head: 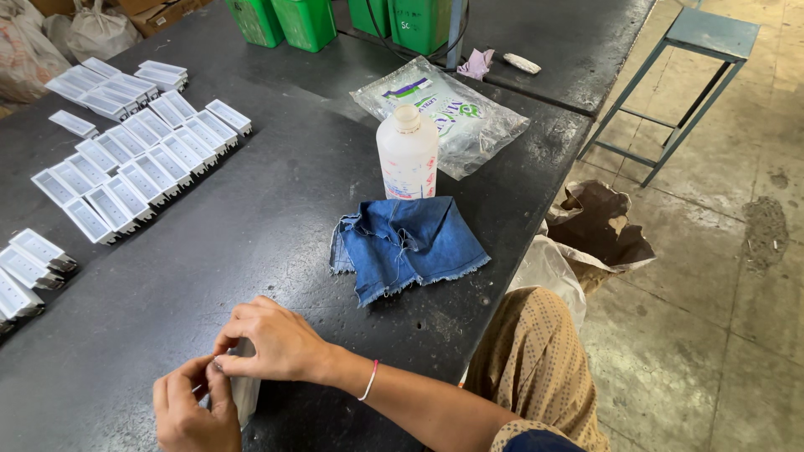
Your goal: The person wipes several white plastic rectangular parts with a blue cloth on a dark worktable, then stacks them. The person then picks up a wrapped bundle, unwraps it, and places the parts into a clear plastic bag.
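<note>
Bare dark table (pixel 251 243) lay open ahead of me; a denim scrap (pixel 406 243) and white bottle (pixel 408 152) blocked the right, rows of what looked like white housings (pixel 138 163) the left.

Both hands meet, left hand (pixel 191 410) below, right hand (pixel 272 341) above, fingertips pinched together.

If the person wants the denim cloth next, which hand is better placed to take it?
Probably the right hand. It lies nearer the denim cloth, with bare table between them. The left hand is lower, farther away. Both hands are pinching the small white part, so one must let go.
</note>
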